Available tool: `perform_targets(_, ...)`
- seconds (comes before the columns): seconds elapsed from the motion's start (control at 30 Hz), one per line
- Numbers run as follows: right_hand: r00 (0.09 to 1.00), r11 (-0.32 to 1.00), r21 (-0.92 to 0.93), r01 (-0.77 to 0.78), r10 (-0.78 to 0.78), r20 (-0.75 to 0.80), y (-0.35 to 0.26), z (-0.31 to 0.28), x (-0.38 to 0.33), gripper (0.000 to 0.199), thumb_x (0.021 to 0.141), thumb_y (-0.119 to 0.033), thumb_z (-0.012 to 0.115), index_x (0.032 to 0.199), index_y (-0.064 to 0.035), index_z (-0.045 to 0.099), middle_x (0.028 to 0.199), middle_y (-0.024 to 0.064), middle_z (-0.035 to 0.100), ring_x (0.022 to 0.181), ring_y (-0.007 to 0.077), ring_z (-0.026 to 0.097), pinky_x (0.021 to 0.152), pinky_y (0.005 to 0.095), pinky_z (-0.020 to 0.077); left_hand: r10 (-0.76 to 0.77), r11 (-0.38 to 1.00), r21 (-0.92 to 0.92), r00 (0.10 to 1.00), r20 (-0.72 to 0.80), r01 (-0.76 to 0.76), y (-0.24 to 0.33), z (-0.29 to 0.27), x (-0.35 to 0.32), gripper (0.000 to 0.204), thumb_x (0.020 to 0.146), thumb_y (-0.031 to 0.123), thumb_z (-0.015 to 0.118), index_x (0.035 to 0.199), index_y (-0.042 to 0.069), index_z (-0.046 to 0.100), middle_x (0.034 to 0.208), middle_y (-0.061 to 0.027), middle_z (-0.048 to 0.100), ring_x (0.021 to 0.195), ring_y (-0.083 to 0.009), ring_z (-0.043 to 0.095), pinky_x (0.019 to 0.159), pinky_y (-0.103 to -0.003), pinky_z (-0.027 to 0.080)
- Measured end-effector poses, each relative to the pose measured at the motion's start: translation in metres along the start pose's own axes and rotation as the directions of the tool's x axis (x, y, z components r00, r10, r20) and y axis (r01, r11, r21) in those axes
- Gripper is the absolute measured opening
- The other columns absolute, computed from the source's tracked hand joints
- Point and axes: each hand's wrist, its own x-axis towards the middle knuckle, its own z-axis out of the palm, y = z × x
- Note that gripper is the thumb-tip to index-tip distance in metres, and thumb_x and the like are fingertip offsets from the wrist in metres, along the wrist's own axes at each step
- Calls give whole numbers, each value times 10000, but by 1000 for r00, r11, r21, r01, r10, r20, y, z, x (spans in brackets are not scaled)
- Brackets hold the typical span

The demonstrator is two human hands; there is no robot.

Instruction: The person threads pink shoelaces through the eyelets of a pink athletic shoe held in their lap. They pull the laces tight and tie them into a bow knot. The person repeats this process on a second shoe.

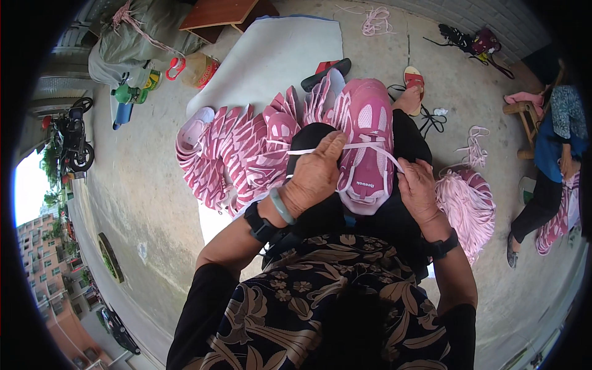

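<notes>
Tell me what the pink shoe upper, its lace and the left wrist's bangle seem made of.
Pink shoe upper: likely matte textile mesh, with small perforations. Lace: apparently flat woven fabric, pale pink. Bangle: smooth, glossy, pale green, possibly jade or glass.

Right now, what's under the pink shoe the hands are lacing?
Under the pink shoe is the person's lap in black trousers. The left hand and right hand pull a pale lace across it. The shoe's sole is hidden.

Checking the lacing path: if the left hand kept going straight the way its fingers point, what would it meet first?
The left hand points up and right across the pink shoe; its fingertips already touch the pale lace there, so it would likely meet the lace and the upper first.
</notes>
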Motion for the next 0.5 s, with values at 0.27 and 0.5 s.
perform_targets(0.27, 984, 969, -221, -113, 141, 112, 96, -96, -94, 173, 781, -29, 554, 948, -7, 593, 851, 173, 617, 758, 355, 580, 678, 428, 454, 72, 995, 55, 990, 122, -79, -34, -45, -21, 235, 762, 65, 572, 994, 43, 599, 819, -129, 637, 767, -311, 620, 670, -395, 511)
perform_targets(0.5, 906, 617, -690, -378, 401, -138, 247, -325, -248, 245, 901, -106, 499, 1128, -87, 587, 1064, 191, 623, 949, 334, 613, 787, 374, 484, -68, 842, 535, 997, -26, 72, -126, -189, -90, 127, 814, 66, 555, 925, 53, 614, 870, -133, 642, 764, -323, 619, 657, -377, 509)
